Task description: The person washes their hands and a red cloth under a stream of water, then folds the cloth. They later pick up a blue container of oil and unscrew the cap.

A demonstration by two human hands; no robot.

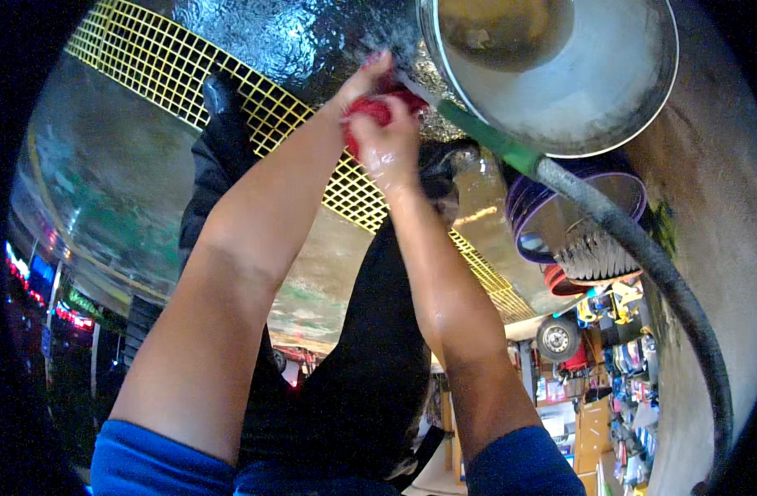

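Note:
My left hand (364,83) and my right hand (385,149) are close together at the upper middle, both closed on a wet red cloth (370,109). The cloth is bunched up and partly hidden by my fingers, and motion blurs it. Just right of my hands is the green nozzle (490,136) of a grey hose (618,215), with neither hand on it. Water sprays from its tip onto the cloth and hands. My right hand and forearm look wet.
A large metal basin (593,91) with cloudy water stands at the upper right. Below it are a purple-rimmed bucket (523,202) and a grey brush (597,252). A yellow floor grating (159,62) crosses beneath my arms, near my black boot (221,99). Wet floor (271,37) lies ahead.

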